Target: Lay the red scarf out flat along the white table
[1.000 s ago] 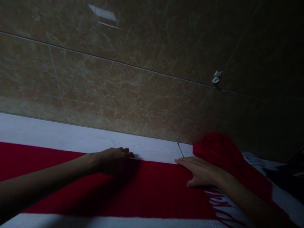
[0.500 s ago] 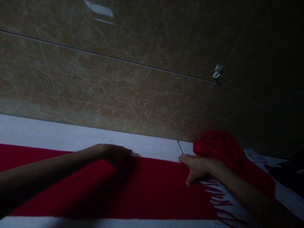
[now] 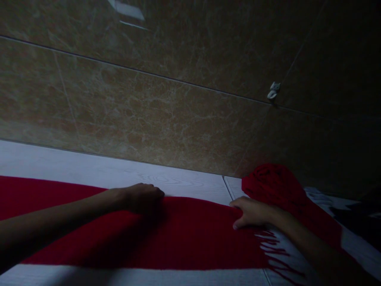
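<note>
A red scarf (image 3: pixel 184 234) with a fringed end (image 3: pixel 274 254) lies flat across a white wood-grain surface (image 3: pixel 104 172). My left hand (image 3: pixel 143 197) rests on the scarf's far edge near the middle, its fingers curled down over the cloth. At the far corner by the fringe, my right hand (image 3: pixel 252 212) has its fingers bent and its thumb tucked, pinching the edge. The light is dim and both forearms are in shadow.
A bunched red cloth (image 3: pixel 276 186) sits just behind my right hand against the brown marble-tiled wall (image 3: pixel 166 107). A small white fitting (image 3: pixel 273 90) is fixed to the wall. Dark and white fabric (image 3: pixel 354 212) lies at the far right.
My right hand went from lying flat to curled on the scarf's corner and shifted slightly right. The scarf's far edge near that corner has drawn a little toward me. My left hand's fingers have curled tighter.
</note>
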Available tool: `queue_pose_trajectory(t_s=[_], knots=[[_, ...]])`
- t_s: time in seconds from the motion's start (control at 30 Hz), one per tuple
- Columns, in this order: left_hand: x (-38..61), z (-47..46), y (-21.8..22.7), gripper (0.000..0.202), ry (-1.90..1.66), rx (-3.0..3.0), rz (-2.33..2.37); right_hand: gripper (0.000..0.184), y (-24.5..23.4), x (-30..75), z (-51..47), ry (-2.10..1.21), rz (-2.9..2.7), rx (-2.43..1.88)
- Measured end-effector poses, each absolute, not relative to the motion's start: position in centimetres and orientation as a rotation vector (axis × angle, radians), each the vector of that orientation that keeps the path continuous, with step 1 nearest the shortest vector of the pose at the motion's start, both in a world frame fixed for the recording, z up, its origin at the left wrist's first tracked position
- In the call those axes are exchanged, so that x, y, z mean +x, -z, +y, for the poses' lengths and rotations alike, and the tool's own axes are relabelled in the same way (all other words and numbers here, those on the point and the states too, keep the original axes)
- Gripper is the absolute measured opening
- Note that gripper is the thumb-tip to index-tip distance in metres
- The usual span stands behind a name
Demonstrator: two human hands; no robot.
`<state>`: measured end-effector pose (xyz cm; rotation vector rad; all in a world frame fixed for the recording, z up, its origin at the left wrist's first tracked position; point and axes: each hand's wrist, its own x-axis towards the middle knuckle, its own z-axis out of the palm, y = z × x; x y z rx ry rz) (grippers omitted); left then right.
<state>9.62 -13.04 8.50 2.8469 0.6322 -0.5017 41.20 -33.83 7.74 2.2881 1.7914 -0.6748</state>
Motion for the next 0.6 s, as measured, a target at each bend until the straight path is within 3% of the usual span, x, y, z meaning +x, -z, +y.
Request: queue_pose_trajectory(t_s=[0.23,0.47,0.6], knots=[[7.5,-14.2,-7.1,0.016,0.266,3.036,0.577,0.023,-7.3,41.1,-36.9,0.407,1.854,2.348],[5.5,-16.6,-5.8,0.024,0.121,3.102,0.618,0.011,-5.3,39.7,-40.3,-0.003,2.023,2.323],[3.8,-17.6,-4.2,0.030,0.037,3.175,0.540,0.026,-3.3,39.3,-42.0,-0.278,2.152,2.299]])
